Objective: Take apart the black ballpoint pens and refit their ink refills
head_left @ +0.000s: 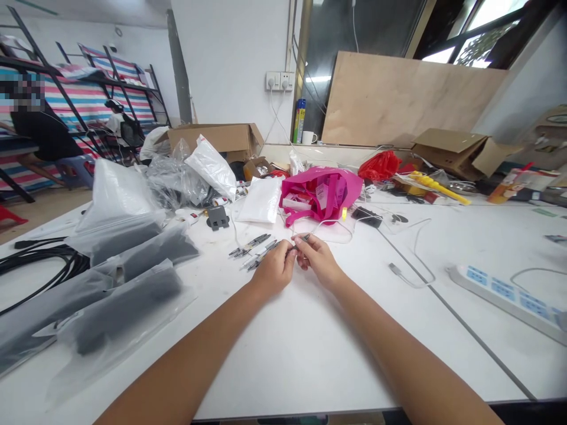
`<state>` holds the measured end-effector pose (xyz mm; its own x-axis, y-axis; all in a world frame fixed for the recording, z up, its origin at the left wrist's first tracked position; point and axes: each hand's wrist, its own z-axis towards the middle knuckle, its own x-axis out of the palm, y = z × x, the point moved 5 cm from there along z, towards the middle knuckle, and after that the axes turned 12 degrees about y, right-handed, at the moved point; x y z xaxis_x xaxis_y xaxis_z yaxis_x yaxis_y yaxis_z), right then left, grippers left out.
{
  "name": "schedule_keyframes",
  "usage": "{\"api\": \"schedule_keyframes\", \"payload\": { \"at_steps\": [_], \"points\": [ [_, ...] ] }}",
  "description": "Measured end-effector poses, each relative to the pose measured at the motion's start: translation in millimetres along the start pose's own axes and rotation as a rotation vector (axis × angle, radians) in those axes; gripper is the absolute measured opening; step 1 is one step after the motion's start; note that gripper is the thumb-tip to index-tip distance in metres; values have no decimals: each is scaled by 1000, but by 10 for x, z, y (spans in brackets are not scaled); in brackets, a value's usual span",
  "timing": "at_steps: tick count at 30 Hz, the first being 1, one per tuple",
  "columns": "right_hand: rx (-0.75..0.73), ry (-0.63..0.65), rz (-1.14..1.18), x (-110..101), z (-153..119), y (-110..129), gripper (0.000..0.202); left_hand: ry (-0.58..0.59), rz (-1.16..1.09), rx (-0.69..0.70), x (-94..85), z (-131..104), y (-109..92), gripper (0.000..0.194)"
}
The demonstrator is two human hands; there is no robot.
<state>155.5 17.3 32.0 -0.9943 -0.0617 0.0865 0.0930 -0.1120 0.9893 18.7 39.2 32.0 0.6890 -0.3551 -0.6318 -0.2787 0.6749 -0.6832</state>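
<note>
Two-handed, pinching a dark pen-like piece (305,237) between left hand (275,267) and right hand (321,260), apparently mid-handling, with loose pens (250,245) just left of the grip and steady fingertip pressure seemingly called for next.

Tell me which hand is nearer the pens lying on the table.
Left. The left hand is just to the right of the pens; the right hand is farther right, past the left one.

White wall (225,71), metal bunk beds (101,79) at left, a window (473,29) (panes bright) upper right
</note>
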Motion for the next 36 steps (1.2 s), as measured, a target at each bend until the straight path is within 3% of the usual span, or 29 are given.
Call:
{"api": "schedule_keyframes", "payload": {
  "at_steps": [11,17,23,30,36],
  "points": [
    [25,-159,-128,-94,10,-38,67,-51,-30,-51,45,-4,62,13],
    [76,-280,-219,-164,-28,-49,69,16,82,-14,52,-5,50,24],
    [102,-270,-124,-153,-20,-68,71,-10,200,35,41,-12,-7,25],
    [78,-49,80,-79,0,-12,60,-44,-36,-11,9,23,24,28],
    [64,-225,-216,-210,11,-79,66,-13,-35,-7,75,40,45,28]
  ]
}}
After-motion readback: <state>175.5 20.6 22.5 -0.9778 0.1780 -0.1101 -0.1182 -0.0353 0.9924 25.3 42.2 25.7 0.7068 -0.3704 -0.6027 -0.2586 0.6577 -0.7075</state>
